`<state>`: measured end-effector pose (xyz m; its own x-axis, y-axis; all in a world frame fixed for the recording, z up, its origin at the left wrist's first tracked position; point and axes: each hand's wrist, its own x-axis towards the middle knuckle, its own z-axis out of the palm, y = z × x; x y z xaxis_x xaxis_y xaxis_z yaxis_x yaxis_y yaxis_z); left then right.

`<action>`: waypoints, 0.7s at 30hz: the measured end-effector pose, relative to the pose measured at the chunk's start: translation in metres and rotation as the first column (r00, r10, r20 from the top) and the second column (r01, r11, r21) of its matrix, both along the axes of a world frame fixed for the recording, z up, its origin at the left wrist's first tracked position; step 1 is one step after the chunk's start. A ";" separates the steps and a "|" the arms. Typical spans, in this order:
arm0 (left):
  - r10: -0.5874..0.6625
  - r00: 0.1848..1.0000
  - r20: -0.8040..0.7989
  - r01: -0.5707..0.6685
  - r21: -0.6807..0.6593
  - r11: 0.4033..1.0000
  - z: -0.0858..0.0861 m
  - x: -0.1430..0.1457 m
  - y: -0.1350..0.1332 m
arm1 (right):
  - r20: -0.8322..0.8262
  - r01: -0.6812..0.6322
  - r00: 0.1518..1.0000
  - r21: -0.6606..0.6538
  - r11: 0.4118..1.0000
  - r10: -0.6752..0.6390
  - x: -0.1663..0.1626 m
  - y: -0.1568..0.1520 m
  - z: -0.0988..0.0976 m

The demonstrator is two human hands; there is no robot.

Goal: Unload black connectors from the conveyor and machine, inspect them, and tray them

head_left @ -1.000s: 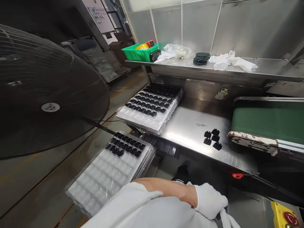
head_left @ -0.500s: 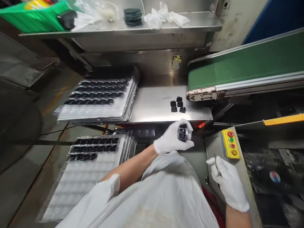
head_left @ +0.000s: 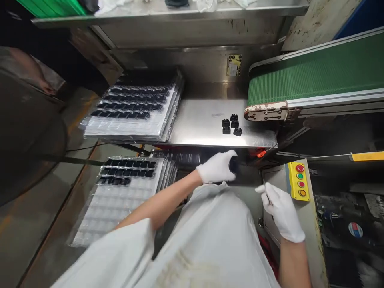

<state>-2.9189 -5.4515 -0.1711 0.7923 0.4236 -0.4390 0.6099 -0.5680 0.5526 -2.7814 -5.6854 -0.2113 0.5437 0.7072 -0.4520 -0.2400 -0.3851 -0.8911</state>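
Both my hands wear white gloves. My left hand (head_left: 216, 167) is closed around a small black plastic part (head_left: 233, 164), held just below the front edge of the steel table (head_left: 198, 124). My right hand (head_left: 280, 210) hovers to the right, beside the yellow button box (head_left: 297, 180), fingers pinched together; anything in them is too small to make out. Several more black parts (head_left: 231, 124) lie on the table near the end of the green conveyor belt (head_left: 315, 72).
A stack of clear trays partly filled with black parts (head_left: 132, 112) sits on the table's left. A second tray stack (head_left: 120, 192) stands lower, left of my lap. A steel shelf (head_left: 180, 12) runs overhead. A large dark fan (head_left: 27, 140) is at left.
My view has tilted down and shifted. My left hand rose with the black part and has turned it away, moving slightly up. My right hand came into view and edged left.
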 end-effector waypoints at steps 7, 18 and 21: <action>-0.007 0.908 -0.420 0.007 -0.001 1.000 -0.120 -0.040 0.083 | 0.276 0.036 0.960 -0.277 0.960 0.044 0.022 0.020 -0.027; -0.051 0.955 -0.293 0.091 0.125 0.988 -0.100 0.111 0.304 | 0.611 0.010 0.655 -0.594 0.804 0.444 0.110 0.217 -0.102; -0.151 0.944 -0.292 0.185 0.092 0.978 -0.103 0.174 0.331 | 0.631 0.106 0.608 -0.666 0.738 0.482 0.147 0.260 -0.115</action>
<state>-2.7447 -5.1206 -0.2744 0.7070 0.3567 -0.6106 0.6212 -0.7259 0.2953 -2.6340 -5.4253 -0.3268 0.7611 0.5708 -0.3079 0.5145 -0.8205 -0.2492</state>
